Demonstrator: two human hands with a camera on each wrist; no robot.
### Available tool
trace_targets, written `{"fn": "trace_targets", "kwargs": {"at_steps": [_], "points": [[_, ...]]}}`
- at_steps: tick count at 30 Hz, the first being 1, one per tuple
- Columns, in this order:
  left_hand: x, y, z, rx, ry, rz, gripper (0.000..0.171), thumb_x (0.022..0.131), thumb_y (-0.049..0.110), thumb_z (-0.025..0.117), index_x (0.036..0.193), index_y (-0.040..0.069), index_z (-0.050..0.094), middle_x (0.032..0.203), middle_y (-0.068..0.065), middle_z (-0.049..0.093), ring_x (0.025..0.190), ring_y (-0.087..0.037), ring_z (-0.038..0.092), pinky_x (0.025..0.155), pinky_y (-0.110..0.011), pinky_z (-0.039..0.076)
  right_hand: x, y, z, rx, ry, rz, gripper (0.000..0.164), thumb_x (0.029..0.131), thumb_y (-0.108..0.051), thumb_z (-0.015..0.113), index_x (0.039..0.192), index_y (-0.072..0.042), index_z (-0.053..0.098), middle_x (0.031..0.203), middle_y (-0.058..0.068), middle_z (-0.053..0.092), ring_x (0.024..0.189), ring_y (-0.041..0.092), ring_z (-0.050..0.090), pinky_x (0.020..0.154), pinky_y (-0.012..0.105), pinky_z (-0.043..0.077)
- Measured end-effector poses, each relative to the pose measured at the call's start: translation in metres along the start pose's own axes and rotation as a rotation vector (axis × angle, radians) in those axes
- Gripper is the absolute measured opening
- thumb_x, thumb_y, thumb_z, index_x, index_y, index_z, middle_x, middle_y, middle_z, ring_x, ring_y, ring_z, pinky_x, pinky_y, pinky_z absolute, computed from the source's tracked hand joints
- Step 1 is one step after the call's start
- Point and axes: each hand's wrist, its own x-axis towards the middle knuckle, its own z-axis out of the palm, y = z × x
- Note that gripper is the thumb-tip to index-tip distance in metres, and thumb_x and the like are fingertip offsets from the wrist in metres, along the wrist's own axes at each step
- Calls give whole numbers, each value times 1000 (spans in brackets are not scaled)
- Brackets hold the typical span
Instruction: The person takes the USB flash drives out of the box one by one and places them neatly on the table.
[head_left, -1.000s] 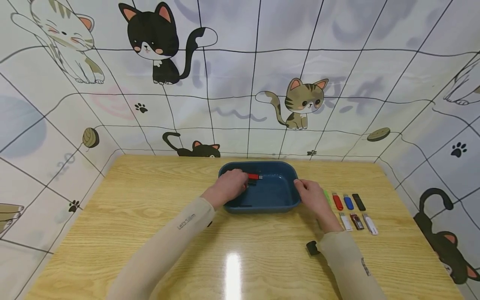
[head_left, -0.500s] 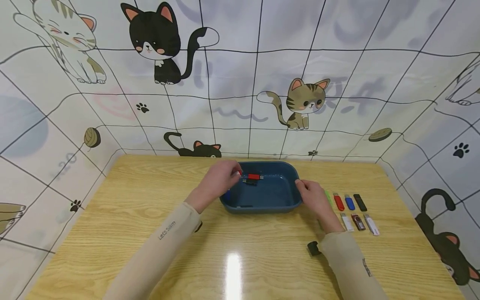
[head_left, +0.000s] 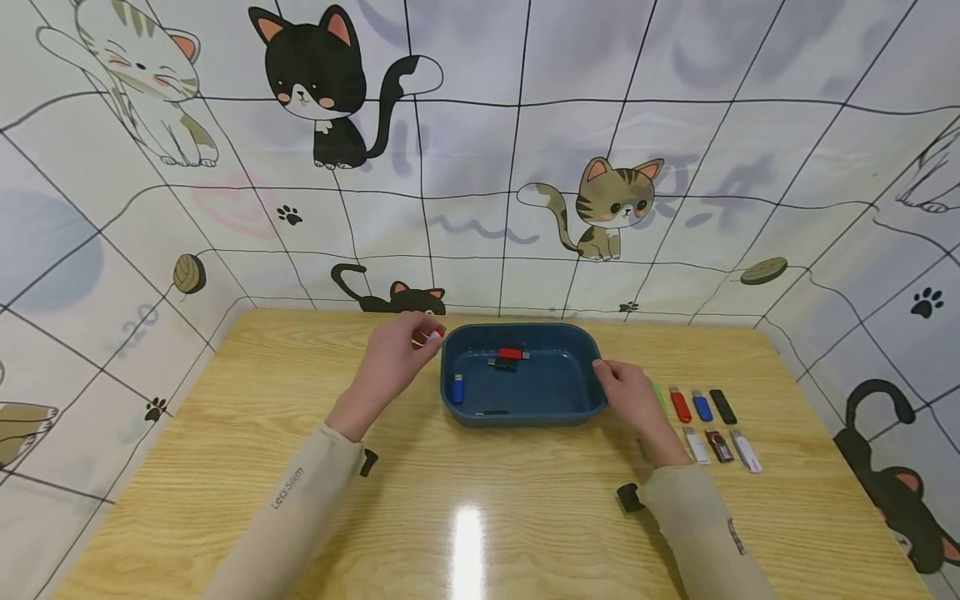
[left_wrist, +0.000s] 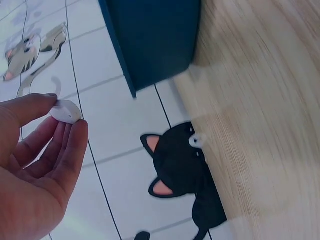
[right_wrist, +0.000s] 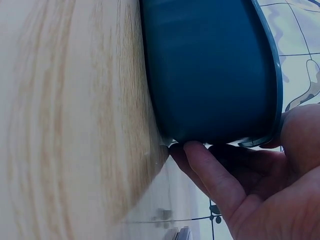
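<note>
My left hand [head_left: 392, 354] is just outside the left end of a dark blue tray [head_left: 555, 400], raised above the table. Between thumb and fingertips it pinches a small red and white USB stick [head_left: 436, 334]; only a white rounded end [left_wrist: 66, 112] shows in the left wrist view. My right hand [head_left: 633, 402] grips the right end of the tray, thumb over the rim and fingers [right_wrist: 215, 170] against the outer wall. Inside the tray lie a red USB stick [head_left: 511, 354], a black one [head_left: 502, 364] touching or close to it, a blue one [head_left: 458, 389] and a thin dark piece [head_left: 492, 412].
Right of the tray, several USB sticks lie in two rows, among them a red one [head_left: 680, 404], a blue one [head_left: 702, 406] and a black one [head_left: 723, 407]. A green one [head_left: 660, 397] is partly behind my right hand. Cat-patterned sheeting [head_left: 465, 150] walls the wooden table [head_left: 420, 517].
My left hand has come up out of the tray and moved left past its rim with the red and white USB stick. The blue stick inside is uncovered. My right hand stays on the tray.
</note>
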Motion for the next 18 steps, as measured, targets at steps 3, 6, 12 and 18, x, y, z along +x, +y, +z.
{"fn": "trace_targets", "kwargs": {"at_steps": [3,6,12,18], "points": [[-6,-6,-7,8,31,-12,16,98,14,72,110,5,73,99,-9,72,89,-25,70,79,-42,60,0,1,0,-6,-3,9,44,113,-32,42,95,1,64,64,1,42,64,21,49,63,35,42],[-13,-12,-11,25,43,-16,14,97,14,71,108,5,73,96,-8,71,89,-24,68,80,-42,60,0,1,0,-12,-3,15,45,113,-33,42,97,2,65,64,1,43,66,22,50,64,35,43],[-26,-23,-18,36,38,-49,15,96,12,70,107,3,74,93,-7,69,87,-24,68,80,-43,58,0,0,0,-20,-4,21,47,113,-34,41,117,5,68,67,2,46,72,21,55,67,34,45],[-36,-31,-25,38,12,-116,16,96,15,71,107,3,74,95,-7,72,88,-24,68,78,-43,56,1,1,1,-15,-1,18,46,113,-33,41,108,4,68,67,1,44,69,20,52,66,33,44]]}}
